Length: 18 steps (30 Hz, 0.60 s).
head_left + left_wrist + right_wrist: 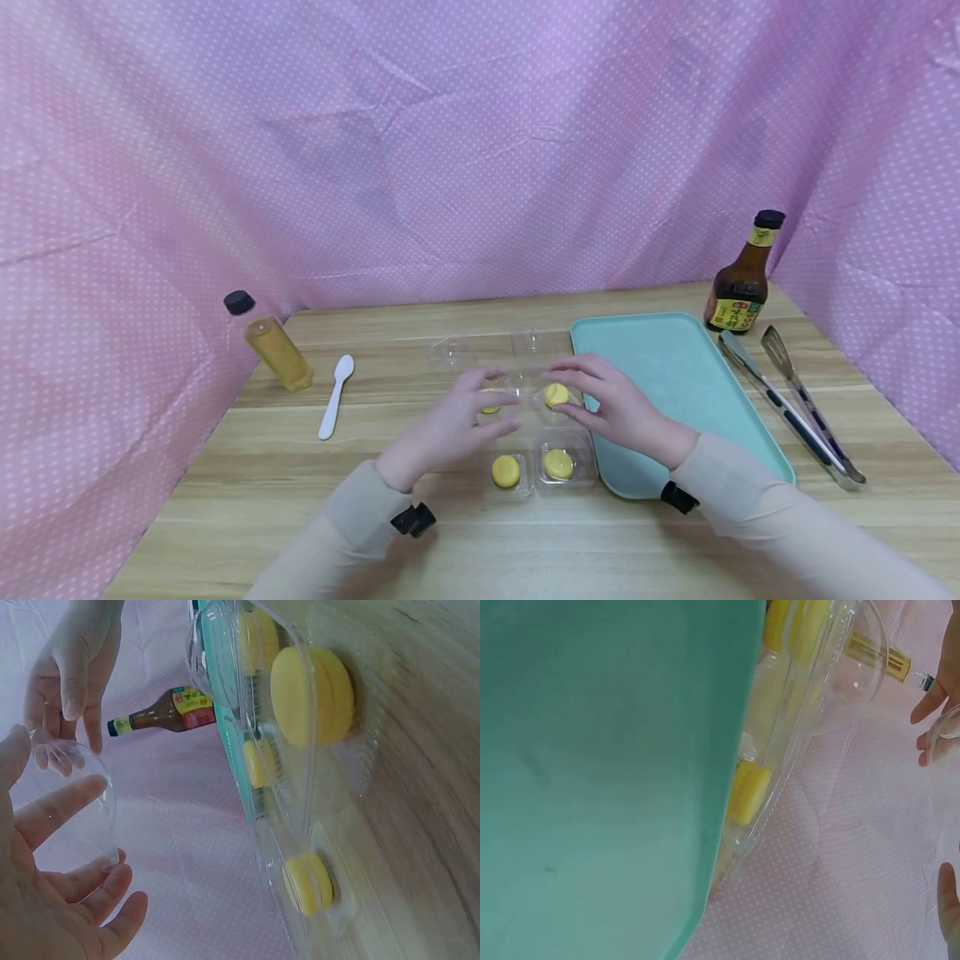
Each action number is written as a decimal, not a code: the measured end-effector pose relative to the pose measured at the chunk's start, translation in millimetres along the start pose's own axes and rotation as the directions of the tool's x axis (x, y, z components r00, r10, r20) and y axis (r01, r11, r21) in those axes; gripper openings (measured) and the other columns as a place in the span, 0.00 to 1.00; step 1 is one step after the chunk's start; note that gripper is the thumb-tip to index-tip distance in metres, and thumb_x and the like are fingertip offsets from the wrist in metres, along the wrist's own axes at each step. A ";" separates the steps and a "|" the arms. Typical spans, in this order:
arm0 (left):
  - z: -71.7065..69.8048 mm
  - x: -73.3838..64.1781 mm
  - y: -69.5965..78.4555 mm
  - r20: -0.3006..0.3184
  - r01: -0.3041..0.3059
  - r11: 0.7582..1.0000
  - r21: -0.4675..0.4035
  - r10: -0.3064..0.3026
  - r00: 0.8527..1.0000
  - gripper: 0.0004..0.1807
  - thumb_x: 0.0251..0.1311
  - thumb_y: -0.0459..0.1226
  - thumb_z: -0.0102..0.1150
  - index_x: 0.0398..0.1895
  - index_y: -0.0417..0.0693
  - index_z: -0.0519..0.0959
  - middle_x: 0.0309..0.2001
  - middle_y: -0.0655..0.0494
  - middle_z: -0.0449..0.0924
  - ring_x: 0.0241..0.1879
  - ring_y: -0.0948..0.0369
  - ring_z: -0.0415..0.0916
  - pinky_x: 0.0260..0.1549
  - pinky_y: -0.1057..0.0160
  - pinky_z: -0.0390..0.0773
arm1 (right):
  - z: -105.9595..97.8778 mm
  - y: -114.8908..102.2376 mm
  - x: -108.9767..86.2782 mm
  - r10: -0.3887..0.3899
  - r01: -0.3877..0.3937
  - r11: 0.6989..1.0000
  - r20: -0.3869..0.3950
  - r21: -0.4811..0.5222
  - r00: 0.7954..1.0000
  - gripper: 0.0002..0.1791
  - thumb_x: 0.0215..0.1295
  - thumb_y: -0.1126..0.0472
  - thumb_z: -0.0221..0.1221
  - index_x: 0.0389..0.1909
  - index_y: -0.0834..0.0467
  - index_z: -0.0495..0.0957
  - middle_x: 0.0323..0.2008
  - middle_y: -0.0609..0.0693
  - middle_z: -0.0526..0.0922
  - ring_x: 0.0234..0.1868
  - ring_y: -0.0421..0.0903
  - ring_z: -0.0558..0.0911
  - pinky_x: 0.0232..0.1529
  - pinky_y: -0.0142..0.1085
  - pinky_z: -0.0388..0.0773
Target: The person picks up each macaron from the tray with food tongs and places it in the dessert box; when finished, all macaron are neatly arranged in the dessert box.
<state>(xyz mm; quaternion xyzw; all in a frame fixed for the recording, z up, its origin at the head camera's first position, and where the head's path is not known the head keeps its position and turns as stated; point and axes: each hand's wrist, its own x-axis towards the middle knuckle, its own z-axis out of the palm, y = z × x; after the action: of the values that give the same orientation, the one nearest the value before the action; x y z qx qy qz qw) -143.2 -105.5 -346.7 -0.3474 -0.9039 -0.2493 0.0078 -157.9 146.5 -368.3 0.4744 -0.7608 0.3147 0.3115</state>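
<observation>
My left hand holds a domed clear plastic lid in its spread fingers; the thumb and a fingertip lie at its edges. My right hand faces it, fingers extended and relaxed, its fingertips showing through the plastic in the left wrist view. Below the hands are clear plastic boxes, each with a yellow macaron. One macaron shows between the right thumb and fingers. Another macaron is partly hidden by the left hand. Nearer the front are a macaron on the left and a macaron on the right.
A mint-green tray lies beside the boxes, under the right forearm. Right of it are metal tongs and a brown sauce bottle. At left are a white spoon and a bottle of yellow liquid.
</observation>
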 end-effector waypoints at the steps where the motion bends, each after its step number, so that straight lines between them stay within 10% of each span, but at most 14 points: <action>1: 0.4 0.9 1.0 0.011 0.000 1.000 -0.011 0.000 1.000 0.20 0.62 0.49 0.58 0.53 0.50 0.80 0.66 0.44 0.63 0.66 0.48 0.60 0.62 0.44 0.66 | 0.2 0.6 0.1 -0.013 0.013 1.000 -0.006 0.007 1.000 0.23 0.68 0.48 0.49 0.46 0.63 0.79 0.45 0.55 0.79 0.47 0.50 0.77 0.46 0.33 0.74; 11: 3.4 6.1 3.3 0.100 0.059 0.976 -0.211 -0.038 0.994 0.20 0.68 0.47 0.49 0.57 0.49 0.77 0.64 0.49 0.66 0.65 0.52 0.62 0.60 0.48 0.70 | -1.4 4.0 0.9 -0.074 0.076 0.997 -0.060 0.034 0.995 0.17 0.69 0.54 0.49 0.40 0.59 0.83 0.37 0.53 0.83 0.37 0.47 0.81 0.35 0.29 0.77; 18: 5.9 9.2 2.1 0.049 0.076 0.963 -0.259 -0.065 0.997 0.37 0.65 0.46 0.54 0.73 0.48 0.52 0.68 0.46 0.61 0.65 0.51 0.63 0.62 0.47 0.67 | -3.2 6.3 2.3 0.031 -0.027 0.996 -0.042 0.085 0.999 0.07 0.58 0.67 0.62 0.38 0.63 0.83 0.32 0.52 0.85 0.32 0.45 0.83 0.36 0.28 0.80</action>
<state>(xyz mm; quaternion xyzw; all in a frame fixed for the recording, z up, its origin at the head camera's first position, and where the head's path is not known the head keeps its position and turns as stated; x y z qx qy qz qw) -147.9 -95.7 -349.2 -0.3179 -0.8751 -0.3591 -0.0649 -163.9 150.1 -365.8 0.4692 -0.7468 0.3613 0.3027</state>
